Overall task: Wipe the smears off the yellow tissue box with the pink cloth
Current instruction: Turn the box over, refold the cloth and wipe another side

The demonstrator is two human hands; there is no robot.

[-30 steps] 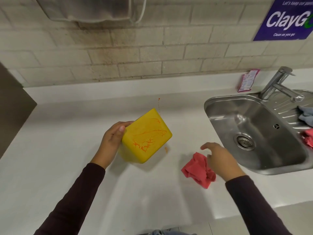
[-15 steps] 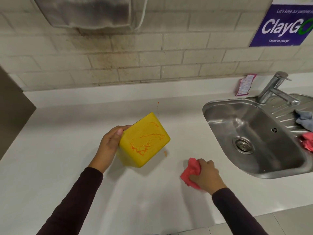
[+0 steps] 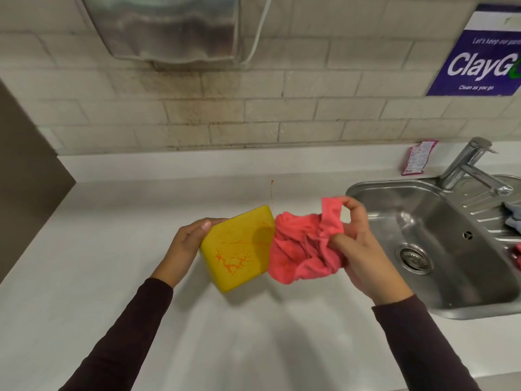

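My left hand [image 3: 186, 246] grips the yellow tissue box [image 3: 236, 246] by its left side and holds it tilted above the white counter [image 3: 112, 277]. Orange smears run across the box's upturned face, thickest near its lower middle. My right hand [image 3: 363, 246] holds the bunched pink cloth [image 3: 304, 249] up in the air, fingers pinching its upper edge. The cloth hangs against the box's right edge and covers that edge.
A steel sink [image 3: 434, 249] with a tap [image 3: 470, 165] lies at the right; grey and pink rags lie on its drainer. A small pink packet [image 3: 417, 158] leans on the back ledge. A thin orange streak [image 3: 272, 193] marks the counter behind the box. A metal dispenser [image 3: 169, 26] hangs on the wall.
My right hand closed on the pink cloth on the counter, lifted it and brought it left against the box. My left hand kept holding the box, turning it slightly.
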